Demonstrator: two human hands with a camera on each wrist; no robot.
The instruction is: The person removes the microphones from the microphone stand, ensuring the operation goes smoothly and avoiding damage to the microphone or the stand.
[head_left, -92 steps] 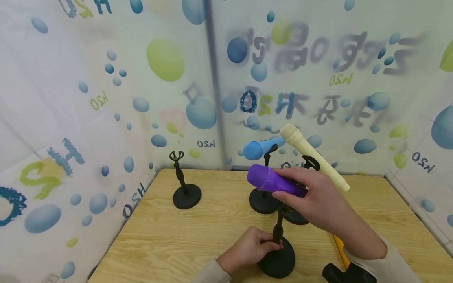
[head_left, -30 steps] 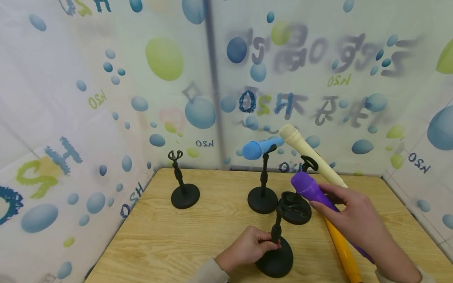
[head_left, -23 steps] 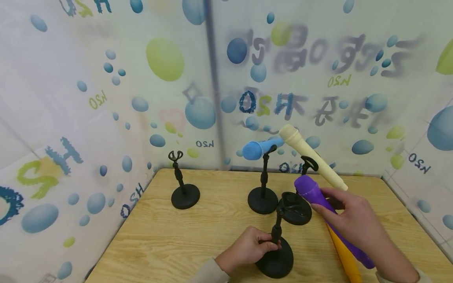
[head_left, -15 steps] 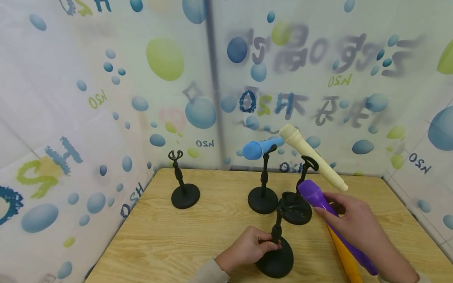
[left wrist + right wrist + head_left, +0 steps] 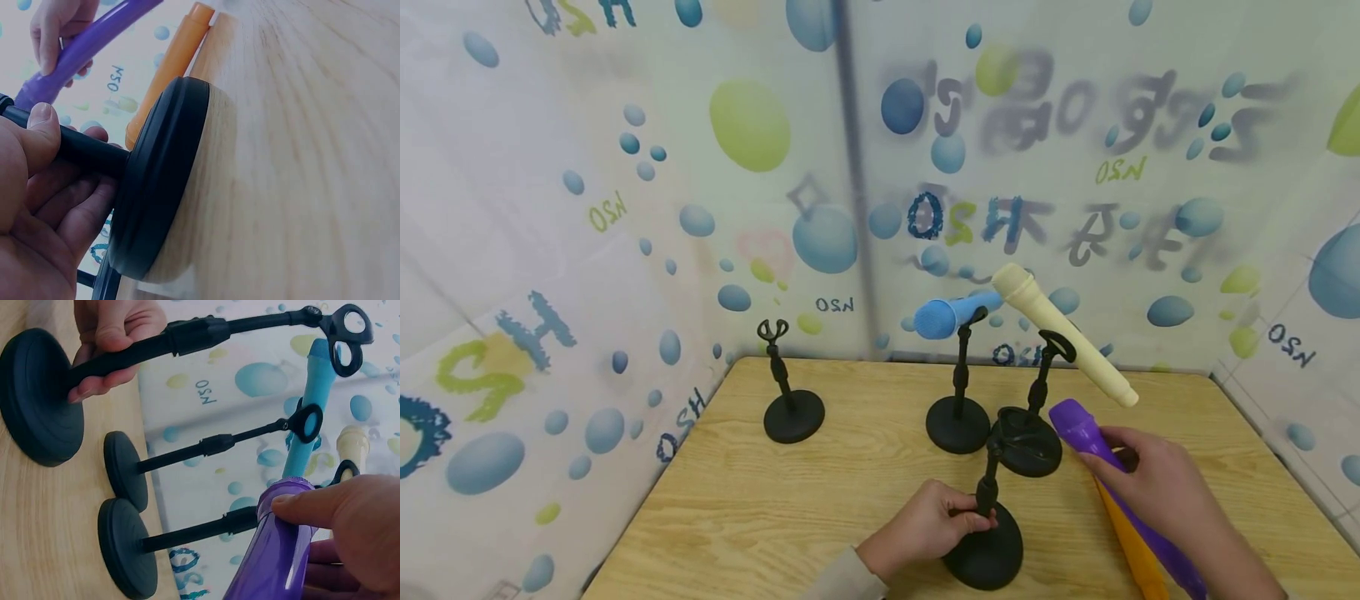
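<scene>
My left hand (image 5: 917, 529) grips the pole of the nearest black microphone stand (image 5: 988, 557), low down by its round base. That stand's clip holds no microphone. In the left wrist view, thumb and fingers wrap the pole (image 5: 94, 152). My right hand (image 5: 1165, 483) holds a purple microphone (image 5: 1078, 429) by its body just below the head, thumb on the near side. The microphone slants, head up and left, tail toward the lower right. Behind it an orange microphone (image 5: 1131, 546) lies on the table, partly covered by the purple one and the hand.
A blue microphone (image 5: 938, 319) sits in a stand (image 5: 958, 425) at the back. A cream microphone (image 5: 1067, 333) rests tilted in another stand (image 5: 1041, 457), right behind the near one. Farther left stands a stand with a bare clip (image 5: 793, 417). Patterned cloth walls border the wooden table (image 5: 760, 517).
The purple microphone was level above the near stand; my right hand has carried it right and down, and its head now points more upward. The left hand stays on the pole.
</scene>
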